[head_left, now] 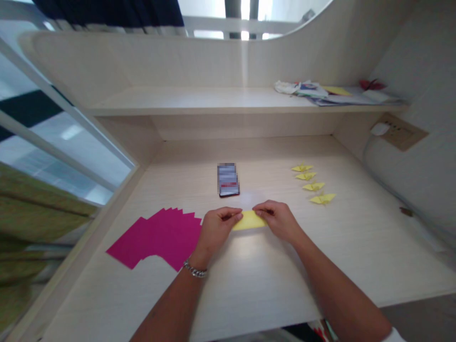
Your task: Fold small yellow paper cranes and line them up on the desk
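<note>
A yellow sheet of paper [249, 220], folded into a rectangle, is stretched between my two hands over the desk. My left hand [219, 228] pinches its upper left corner between thumb and fingertips. At the upper right corner my right hand [278, 218] pinches it the same way. Beside my left hand lies a fan of magenta paper sheets [156, 236], partly behind my wrist, which wears a chain bracelet [194, 270]. Several small folded yellow paper birds [314, 186] stand in a column to the right, beyond my right hand.
A phone [228, 179] lies behind the paper on the pale wooden desk [249, 285]. Above the back of the desk runs a shelf [199, 100] with a pile of papers [320, 92]. A white plug [380, 128] with a cable sits in the right wall; a railing borders the left.
</note>
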The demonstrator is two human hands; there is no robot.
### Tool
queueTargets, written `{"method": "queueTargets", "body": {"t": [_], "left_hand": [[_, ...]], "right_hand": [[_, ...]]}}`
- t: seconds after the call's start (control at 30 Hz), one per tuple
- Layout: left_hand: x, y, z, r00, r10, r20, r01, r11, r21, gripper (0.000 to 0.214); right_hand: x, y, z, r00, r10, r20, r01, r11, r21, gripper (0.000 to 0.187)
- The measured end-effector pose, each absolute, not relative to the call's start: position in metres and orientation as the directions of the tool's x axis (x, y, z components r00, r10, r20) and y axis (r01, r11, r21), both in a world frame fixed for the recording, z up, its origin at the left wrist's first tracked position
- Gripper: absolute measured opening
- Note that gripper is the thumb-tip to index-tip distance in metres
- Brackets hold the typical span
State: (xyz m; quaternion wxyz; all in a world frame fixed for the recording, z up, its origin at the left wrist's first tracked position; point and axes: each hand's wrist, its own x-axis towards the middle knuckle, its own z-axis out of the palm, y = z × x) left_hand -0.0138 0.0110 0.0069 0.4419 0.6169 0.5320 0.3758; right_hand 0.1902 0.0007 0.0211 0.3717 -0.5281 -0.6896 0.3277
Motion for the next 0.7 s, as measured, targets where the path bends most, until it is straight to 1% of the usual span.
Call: {"method": "queueTargets", "body": {"t": [0.17,0.23,0.3,0.33,0.4,0.47,0.53,0.63,0.7], "left_hand": [[-0.012,0.008,0.012,0.339,0.939,-0.057,0.391,-0.085,0.917,0.018],[-0.009,0.006,0.014,0.399,0.916,-0.052,0.415,-0.129,0.901,0.018],[-0.007,0.005,0.013,0.369,0.929,-0.023,0.395,-0.135,0.909,0.019],[-0.006,0.005,0.013,0.329,0.944,-0.010,0.371,-0.119,0.921,0.020],[-0.006,0.006,0.010,0.251,0.968,-0.007,0.300,-0.071,0.951,0.022],[-0.006,0.007,0.009,0.224,0.974,-0.028,0.239,-0.027,0.971,0.023],[-0.005,0.007,0.009,0.251,0.966,-0.060,0.198,0.009,0.980,0.021],[-0.002,0.005,0.013,0.307,0.945,-0.111,0.172,0.059,0.983,0.021],[0.001,0.003,0.015,0.305,0.944,-0.129,0.163,0.082,0.983,0.022]], "right_hand": [[0.185,-0.002,0.024,-0.324,0.932,0.162,0.548,0.324,-0.771,0.020],[0.182,-0.001,0.022,-0.342,0.926,0.163,0.535,0.334,-0.776,0.020],[0.180,0.001,0.018,-0.259,0.953,0.157,0.467,0.266,-0.843,0.017],[0.179,0.002,0.016,-0.195,0.971,0.139,0.398,0.208,-0.893,0.019],[0.179,0.006,0.012,-0.087,0.994,0.072,0.203,0.088,-0.975,0.029],[0.179,0.009,0.009,-0.027,1.000,0.015,0.060,0.017,-0.998,0.028],[0.179,0.009,0.008,-0.001,1.000,-0.002,0.033,-0.001,-0.999,0.021],[0.180,0.006,0.010,-0.041,0.999,0.003,0.090,0.007,-0.996,0.017],[0.179,0.004,0.012,-0.061,0.998,0.004,0.111,0.011,-0.994,0.017]]}}
